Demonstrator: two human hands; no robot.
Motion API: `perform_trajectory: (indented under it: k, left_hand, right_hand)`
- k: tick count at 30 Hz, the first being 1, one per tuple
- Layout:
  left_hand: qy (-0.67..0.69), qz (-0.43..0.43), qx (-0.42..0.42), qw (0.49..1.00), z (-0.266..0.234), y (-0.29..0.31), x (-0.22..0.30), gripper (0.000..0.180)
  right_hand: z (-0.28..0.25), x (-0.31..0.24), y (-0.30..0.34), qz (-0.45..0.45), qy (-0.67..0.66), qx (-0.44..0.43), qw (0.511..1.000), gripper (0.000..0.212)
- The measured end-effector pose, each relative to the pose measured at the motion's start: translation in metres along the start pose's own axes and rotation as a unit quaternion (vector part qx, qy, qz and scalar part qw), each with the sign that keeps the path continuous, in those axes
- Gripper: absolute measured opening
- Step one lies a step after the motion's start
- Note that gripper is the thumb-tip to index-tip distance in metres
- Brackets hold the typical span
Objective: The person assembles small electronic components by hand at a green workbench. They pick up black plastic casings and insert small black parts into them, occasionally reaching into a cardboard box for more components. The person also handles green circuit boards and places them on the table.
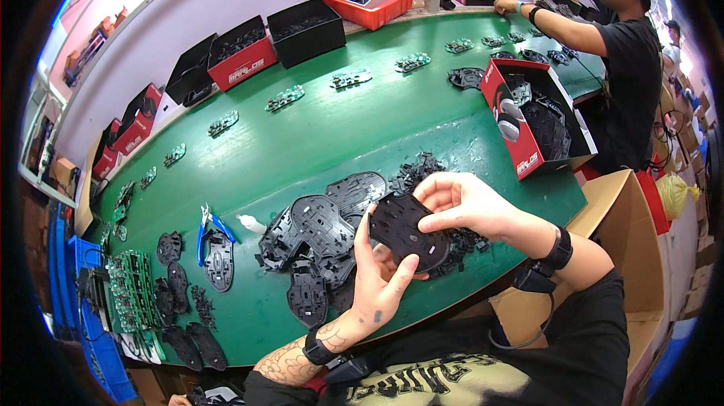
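A black plastic mouse shell (pixel 407 234) is held up between my two hands above the near part of the green table. My left hand (pixel 377 285) grips its left and lower edge, thumb on the near side. My right hand (pixel 460 206) holds its upper right edge, the thumb pressing on the inner face. Just left of my hands lies a pile of similar black shells (pixel 320 217). Small black plastic parts (pixel 418 168) are heaped behind the held shell, and more lie partly hidden beneath my right hand.
Blue-handled cutters (pixel 202 236) and a small white bottle (pixel 251 223) lie left of the pile. Green circuit boards (pixel 351 78) line the table (pixel 302 142); others stack at left (pixel 132 289). A red box (pixel 520 142) holds black parts. A co-worker (pixel 622 51) reaches across at far right.
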State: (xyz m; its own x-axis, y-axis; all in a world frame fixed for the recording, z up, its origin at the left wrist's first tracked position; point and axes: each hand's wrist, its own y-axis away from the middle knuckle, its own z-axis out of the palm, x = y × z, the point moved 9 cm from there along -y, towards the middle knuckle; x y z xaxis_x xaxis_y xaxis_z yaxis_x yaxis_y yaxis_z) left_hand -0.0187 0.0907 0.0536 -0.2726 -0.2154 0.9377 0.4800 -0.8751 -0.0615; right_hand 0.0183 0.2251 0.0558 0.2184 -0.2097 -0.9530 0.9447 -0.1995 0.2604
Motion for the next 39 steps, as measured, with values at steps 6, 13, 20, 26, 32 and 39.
perform_trajectory:
  k: [6,13,20,26,32,39]
  left_hand:
    - [-0.005,0.062,0.022,0.998,-0.008,0.004,0.0,0.075]
    - [-0.346,0.386,-0.051,0.854,0.013,0.019,0.088,0.027]
    - [-0.579,0.219,0.033,0.784,-0.044,-0.012,0.118,0.048]
    - [-0.732,0.101,0.094,0.667,-0.095,-0.018,0.072,0.055]
    - [-0.683,0.076,0.107,0.718,-0.104,-0.027,0.072,0.061]
    - [-0.551,0.077,0.114,0.823,-0.113,-0.025,0.088,0.053]
  right_hand:
    - [-0.033,0.009,-0.019,0.033,-0.084,0.046,0.995,0.019]
    - [-0.202,-0.042,-0.102,-0.133,0.278,0.346,0.886,0.044]
    - [-0.236,-0.033,-0.119,-0.178,0.417,0.464,0.761,0.046]
    - [-0.214,-0.035,-0.12,-0.145,0.521,0.462,0.703,0.021]
    - [-0.174,-0.074,-0.088,-0.239,0.628,0.398,0.625,0.018]
    - [-0.087,-0.037,-0.032,-0.12,0.578,0.046,0.806,0.017]
